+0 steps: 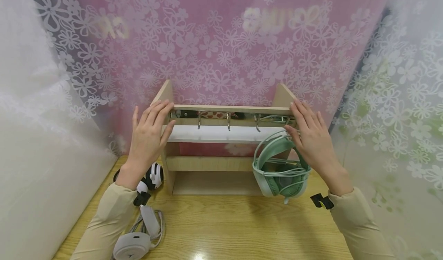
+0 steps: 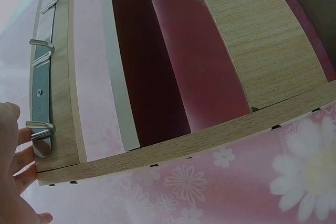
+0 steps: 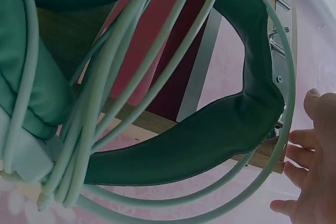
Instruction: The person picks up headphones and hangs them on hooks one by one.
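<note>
A small wooden shelf [image 1: 214,164] stands on the table, with a metal hook rail [image 1: 228,116] along its upper front. My left hand [image 1: 147,131] rests on the shelf's top left corner, its fingers extended. At the opposite top corner lies my right hand [image 1: 311,135], likewise with extended fingers. Green headphones [image 1: 294,187] hang from the rail's right end, just below the right hand. Their bundled cable [image 3: 89,108] crosses in front of the headband in the right wrist view. Bare hooks [image 2: 42,51] show beside the left hand in the left wrist view.
Black-and-white headphones [image 1: 155,175] lie on the table left of the shelf. Nearer to me sits a white headset [image 1: 131,246] with a coiled cable. A pink floral curtain [image 1: 221,52] hangs behind the shelf, and pale sheets [image 1: 405,137] enclose the sides.
</note>
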Action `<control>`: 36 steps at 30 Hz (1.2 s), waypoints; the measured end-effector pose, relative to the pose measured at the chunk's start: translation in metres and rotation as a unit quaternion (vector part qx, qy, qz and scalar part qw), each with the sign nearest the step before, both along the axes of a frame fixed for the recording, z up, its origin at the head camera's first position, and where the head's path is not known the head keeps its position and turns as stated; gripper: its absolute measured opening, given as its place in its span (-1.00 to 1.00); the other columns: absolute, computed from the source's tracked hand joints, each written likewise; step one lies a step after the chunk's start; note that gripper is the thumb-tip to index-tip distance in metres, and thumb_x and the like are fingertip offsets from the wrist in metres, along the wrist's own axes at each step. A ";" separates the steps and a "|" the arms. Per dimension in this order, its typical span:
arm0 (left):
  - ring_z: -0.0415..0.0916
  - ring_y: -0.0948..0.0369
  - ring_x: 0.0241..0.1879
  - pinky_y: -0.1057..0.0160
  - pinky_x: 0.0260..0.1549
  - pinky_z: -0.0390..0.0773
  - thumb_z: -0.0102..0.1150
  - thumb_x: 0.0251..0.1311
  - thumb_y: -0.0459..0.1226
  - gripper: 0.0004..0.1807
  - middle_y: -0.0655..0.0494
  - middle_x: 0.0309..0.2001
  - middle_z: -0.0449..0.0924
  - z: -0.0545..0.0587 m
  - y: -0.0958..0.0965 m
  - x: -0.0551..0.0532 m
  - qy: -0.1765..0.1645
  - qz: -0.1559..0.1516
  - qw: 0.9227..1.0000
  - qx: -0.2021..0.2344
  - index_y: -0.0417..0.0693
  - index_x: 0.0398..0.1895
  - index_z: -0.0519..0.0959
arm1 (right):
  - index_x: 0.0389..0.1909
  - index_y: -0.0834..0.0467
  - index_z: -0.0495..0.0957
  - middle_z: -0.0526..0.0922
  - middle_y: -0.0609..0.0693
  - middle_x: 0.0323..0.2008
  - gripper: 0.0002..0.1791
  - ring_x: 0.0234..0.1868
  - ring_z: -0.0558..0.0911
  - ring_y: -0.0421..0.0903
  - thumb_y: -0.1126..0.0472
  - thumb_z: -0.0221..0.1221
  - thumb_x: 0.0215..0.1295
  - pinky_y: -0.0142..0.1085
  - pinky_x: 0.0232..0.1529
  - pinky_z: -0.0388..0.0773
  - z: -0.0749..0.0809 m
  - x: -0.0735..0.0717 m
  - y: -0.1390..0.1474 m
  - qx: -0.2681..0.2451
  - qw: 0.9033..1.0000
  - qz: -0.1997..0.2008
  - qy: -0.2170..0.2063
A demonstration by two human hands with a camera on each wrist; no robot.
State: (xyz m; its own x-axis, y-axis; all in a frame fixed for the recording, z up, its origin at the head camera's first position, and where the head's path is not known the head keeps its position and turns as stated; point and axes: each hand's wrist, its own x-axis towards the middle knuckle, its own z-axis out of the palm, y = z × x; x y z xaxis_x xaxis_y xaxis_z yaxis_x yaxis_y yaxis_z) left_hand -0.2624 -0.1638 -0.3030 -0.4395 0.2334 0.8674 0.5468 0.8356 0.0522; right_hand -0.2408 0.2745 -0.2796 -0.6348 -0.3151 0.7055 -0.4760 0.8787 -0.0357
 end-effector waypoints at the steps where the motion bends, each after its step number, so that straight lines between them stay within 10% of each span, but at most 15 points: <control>1: 0.27 -0.01 0.43 -0.31 0.48 -0.16 0.11 0.46 -0.09 -0.47 -0.03 0.40 0.42 0.000 0.000 0.000 0.000 0.000 1.000 0.000 -0.04 0.42 0.42 | 0.60 0.14 0.07 0.09 0.09 0.59 -0.27 0.59 0.07 0.13 -0.13 -0.06 0.60 0.17 0.55 -0.16 0.000 -0.001 0.000 0.004 1.000 -0.002 0.001; 36: 0.25 0.00 0.45 -0.32 0.47 -0.14 0.04 0.51 -0.07 -0.50 -0.03 0.39 0.43 -0.005 0.003 -0.005 0.014 -0.009 1.000 0.025 -0.05 0.41 0.43 | 0.58 0.22 0.10 0.19 0.23 0.53 -0.29 0.61 -0.02 0.11 -0.01 0.04 0.58 0.00 0.58 -0.13 -0.004 -0.008 -0.005 -0.006 1.000 0.020 -0.001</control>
State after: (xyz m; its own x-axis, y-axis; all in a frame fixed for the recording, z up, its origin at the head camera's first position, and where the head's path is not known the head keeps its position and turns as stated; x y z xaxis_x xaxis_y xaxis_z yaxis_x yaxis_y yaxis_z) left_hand -0.2673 -0.1608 -0.3079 -0.4103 0.1979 0.8902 0.5644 0.8219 0.0774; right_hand -0.2484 0.2695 -0.2832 -0.6234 -0.3318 0.7080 -0.5112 0.8581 -0.0479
